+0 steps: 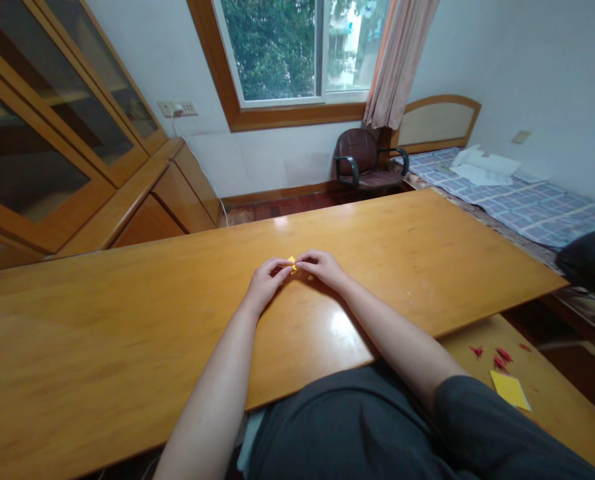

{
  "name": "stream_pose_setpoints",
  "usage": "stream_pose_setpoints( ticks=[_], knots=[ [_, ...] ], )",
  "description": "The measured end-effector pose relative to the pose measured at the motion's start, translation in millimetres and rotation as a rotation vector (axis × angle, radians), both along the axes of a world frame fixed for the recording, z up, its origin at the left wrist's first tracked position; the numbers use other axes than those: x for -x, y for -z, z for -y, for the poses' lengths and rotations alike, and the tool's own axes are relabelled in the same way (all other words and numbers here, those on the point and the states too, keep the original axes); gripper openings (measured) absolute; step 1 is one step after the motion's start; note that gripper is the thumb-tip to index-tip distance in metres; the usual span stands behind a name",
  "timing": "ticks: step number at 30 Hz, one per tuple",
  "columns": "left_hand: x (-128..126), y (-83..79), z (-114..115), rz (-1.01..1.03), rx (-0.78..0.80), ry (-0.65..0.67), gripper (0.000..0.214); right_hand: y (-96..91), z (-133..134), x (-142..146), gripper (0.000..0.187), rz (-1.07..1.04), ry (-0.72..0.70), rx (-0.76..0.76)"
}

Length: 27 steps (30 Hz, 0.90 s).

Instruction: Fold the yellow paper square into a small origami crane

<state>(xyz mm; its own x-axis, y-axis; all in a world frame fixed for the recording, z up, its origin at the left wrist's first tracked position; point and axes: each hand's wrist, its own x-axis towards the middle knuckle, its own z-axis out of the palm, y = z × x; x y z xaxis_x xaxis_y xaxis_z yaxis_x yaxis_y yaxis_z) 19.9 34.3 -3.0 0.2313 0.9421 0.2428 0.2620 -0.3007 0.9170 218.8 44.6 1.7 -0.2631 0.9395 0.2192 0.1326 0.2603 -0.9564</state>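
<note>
A small yellow folded paper (292, 262) sits between my two hands at the middle of the long wooden table (127, 320). My left hand (266, 281) is curled with its fingertips pinching the paper's left side. My right hand (321, 267) is curled too, its fingertips pressed on the paper's right side. Most of the paper is hidden under my fingers.
A lower wooden surface at the right holds a yellow paper square (509, 389) and a few small red folded pieces (497, 357). A dark office chair (365, 160) and a bed (527, 200) stand beyond the table. Wooden cabinets (77, 153) line the left wall.
</note>
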Motion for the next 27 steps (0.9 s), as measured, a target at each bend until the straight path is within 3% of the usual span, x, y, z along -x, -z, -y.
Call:
stream_pose_setpoints(
  ticks=[11,27],
  knots=[
    [0.0,-1.3,-0.4,-0.008,-0.011,-0.046,0.029,4.5,-0.4,2.1,0.028,-0.005,-0.049,-0.012],
    [0.2,4.8,-3.5,0.087,0.045,-0.054,0.029,3.8,0.7,2.4,0.013,0.118,-0.073,-0.246]
  ],
)
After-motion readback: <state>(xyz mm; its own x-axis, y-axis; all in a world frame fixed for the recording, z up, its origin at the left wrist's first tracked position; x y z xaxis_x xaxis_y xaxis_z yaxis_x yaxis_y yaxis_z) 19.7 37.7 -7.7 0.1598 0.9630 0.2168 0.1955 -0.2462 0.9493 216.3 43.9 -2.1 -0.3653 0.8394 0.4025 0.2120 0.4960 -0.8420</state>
